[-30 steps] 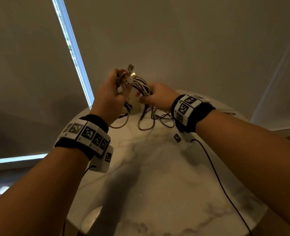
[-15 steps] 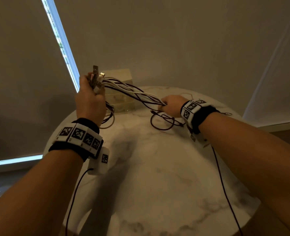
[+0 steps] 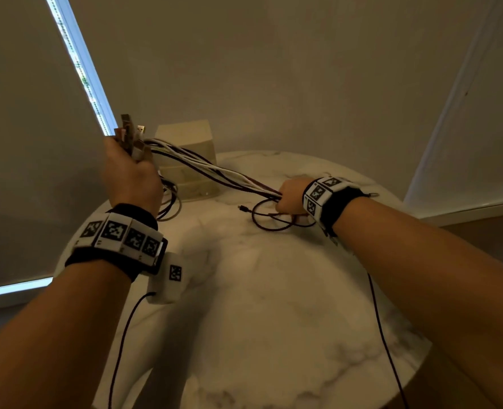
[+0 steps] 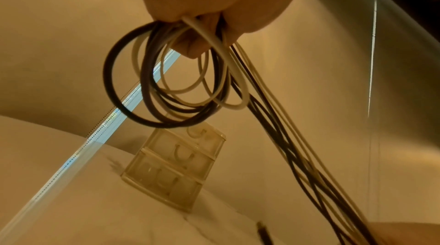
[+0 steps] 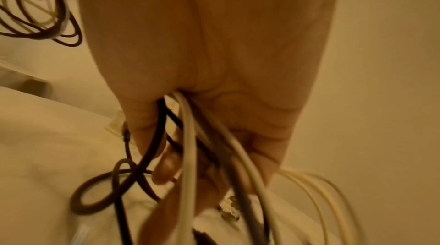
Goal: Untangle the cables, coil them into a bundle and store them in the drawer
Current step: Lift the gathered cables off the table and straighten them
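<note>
Several white and dark cables point(image 3: 214, 169) run taut between my two hands above the round marble table point(image 3: 273, 305). My left hand point(image 3: 129, 172) is raised at the left and grips the plug ends point(image 3: 130, 134), with coiled loops point(image 4: 166, 87) hanging below the fist. My right hand point(image 3: 291, 196) sits low near the table's far right and grips the same strands point(image 5: 188, 136). Loose dark loops point(image 3: 270, 216) trail on the table beside it. A small translucent drawer unit point(image 3: 191, 160) stands at the table's back, its drawers point(image 4: 176, 170) shut.
The table edge curves close on the left and right. A window blind with a bright strip point(image 3: 79, 66) is at the left, plain walls behind. Thin wrist-camera leads point(image 3: 383, 335) hang from both forearms over the table.
My hands have drawn apart: the left stayed raised with the plugs, the right slid rightward and down along the cables, pulling them straight. The drawer unit behind is now uncovered.
</note>
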### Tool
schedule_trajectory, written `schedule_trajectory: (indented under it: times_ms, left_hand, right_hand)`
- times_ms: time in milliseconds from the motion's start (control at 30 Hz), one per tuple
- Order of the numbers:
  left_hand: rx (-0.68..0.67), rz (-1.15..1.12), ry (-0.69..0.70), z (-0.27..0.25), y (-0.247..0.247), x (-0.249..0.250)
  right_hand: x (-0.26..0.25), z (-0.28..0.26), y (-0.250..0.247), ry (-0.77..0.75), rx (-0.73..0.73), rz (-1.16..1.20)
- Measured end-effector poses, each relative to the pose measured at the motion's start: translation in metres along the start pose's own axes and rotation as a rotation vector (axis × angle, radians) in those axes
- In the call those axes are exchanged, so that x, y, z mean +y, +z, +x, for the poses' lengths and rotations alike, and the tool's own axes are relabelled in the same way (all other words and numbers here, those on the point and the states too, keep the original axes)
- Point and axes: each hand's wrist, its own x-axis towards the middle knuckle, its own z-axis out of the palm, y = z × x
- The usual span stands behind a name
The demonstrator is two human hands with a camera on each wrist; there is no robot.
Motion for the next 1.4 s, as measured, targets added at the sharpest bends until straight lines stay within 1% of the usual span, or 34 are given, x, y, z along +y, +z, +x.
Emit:
schedule_trajectory:
  times_ms: [67,100,133,167,267,300,333,367,400,433,467,533,567,600,633,733,867,933,967,1000,1033,1100,1133,1167,1200,1233,1267,1300,1333,1400]
  left_hand:
    - [0.004,0.028,-0.006,-0.003,0.0,0.0]
    - [-0.001,0.023,-0.006,-0.004,-0.001,0.0]
    - [-0.007,0.013,-0.011,-0.004,-0.002,-0.001]
    - [-0.012,0.012,-0.014,-0.004,-0.004,-0.001]
    - [-0.026,0.008,-0.015,-0.002,-0.008,0.001]
    - [-0.032,0.009,0.0,-0.003,-0.01,0.004]
    - [-0.042,0.018,0.013,-0.002,-0.01,0.007]
    - [-0.055,0.024,0.023,-0.002,-0.009,0.01]
    - [-0.061,0.032,0.029,-0.001,-0.01,0.01]
    - [-0.067,0.041,0.03,-0.002,-0.009,0.01]
    - [-0.072,0.052,0.024,-0.002,-0.009,0.008]
    - [-0.079,0.082,0.013,-0.004,-0.009,0.005]
    - [-0.084,0.101,0.017,-0.006,-0.01,0.003]
    - [-0.082,0.115,0.013,-0.007,-0.012,0.0]
    - [-0.078,0.128,-0.005,-0.008,-0.013,-0.003]
    - [-0.045,0.157,-0.058,-0.008,-0.016,-0.009]
    - [0.031,0.093,-0.131,-0.003,-0.018,-0.004]
    - [0.059,0.05,-0.181,0.001,-0.018,-0.004]
    - [0.07,0.044,-0.188,0.002,-0.018,-0.005]
    - [0.081,0.044,-0.186,0.002,-0.018,-0.006]
    - [0.09,0.049,-0.182,0.001,-0.017,-0.008]
    - [0.101,0.066,-0.171,-0.001,-0.016,-0.011]
    - [0.106,0.073,-0.163,-0.002,-0.015,-0.013]
    - [0.109,0.078,-0.15,-0.003,-0.015,-0.013]
    - [0.109,0.078,-0.135,-0.004,-0.016,-0.012]
    - [0.105,0.08,-0.122,-0.004,-0.017,-0.011]
    - [0.098,0.082,-0.111,-0.004,-0.017,-0.01]
    - [0.093,0.086,-0.102,-0.005,-0.018,-0.008]
    - [0.089,0.09,-0.097,-0.005,-0.019,-0.008]
    - [0.098,0.092,-0.091,-0.005,-0.019,-0.009]
  right_hand:
    - [0.006,0.005,-0.006,0.065,-0.031,-0.056]
    - [0.009,0.006,-0.014,0.074,0.013,-0.078]
    - [0.012,0.006,-0.026,0.083,0.113,-0.1]
    - [0.015,0.005,-0.04,0.097,0.275,-0.095]
    - [0.023,-0.003,-0.097,0.09,0.902,-0.043]
    - [0.026,-0.003,-0.111,0.059,1.052,-0.042]
    - [0.028,-0.007,-0.124,0.034,1.135,-0.053]
    - [0.032,-0.007,-0.129,0.02,1.13,-0.053]
    - [0.034,-0.006,-0.129,0.007,1.054,-0.026]
    - [0.036,-0.003,-0.124,-0.001,0.913,0.022]
    - [0.039,0.001,-0.113,0.001,0.72,0.058]
    - [0.042,0.003,-0.078,0.022,0.254,0.101]
    - [0.044,0.003,-0.057,0.04,0.094,0.124]
    - [0.045,0.001,-0.039,0.053,0.022,0.148]
    - [0.046,0.0,-0.024,0.054,0.028,0.156]
    - [0.048,0.001,-0.003,0.059,0.164,0.156]
    - [0.055,0.01,-0.011,0.11,0.196,0.206]
    - [0.059,0.013,-0.017,0.155,0.243,0.211]
    - [0.061,0.014,-0.021,0.181,0.302,0.212]
    - [0.063,0.014,-0.026,0.204,0.397,0.215]
    - [0.066,0.014,-0.032,0.208,0.528,0.223]
    - [0.069,0.012,-0.049,0.147,0.808,0.264]
    - [0.07,0.011,-0.059,0.103,0.899,0.265]
    - [0.071,0.008,-0.068,0.074,0.941,0.234]
    - [0.071,0.007,-0.074,0.06,0.942,0.195]
    - [0.071,0.006,-0.077,0.067,0.913,0.16]
    - [0.072,0.006,-0.076,0.078,0.847,0.152]
    - [0.073,0.007,-0.069,0.095,0.745,0.165]
    - [0.076,0.01,-0.058,0.105,0.601,0.184]
    - [0.077,0.014,-0.029,0.114,0.238,0.184]
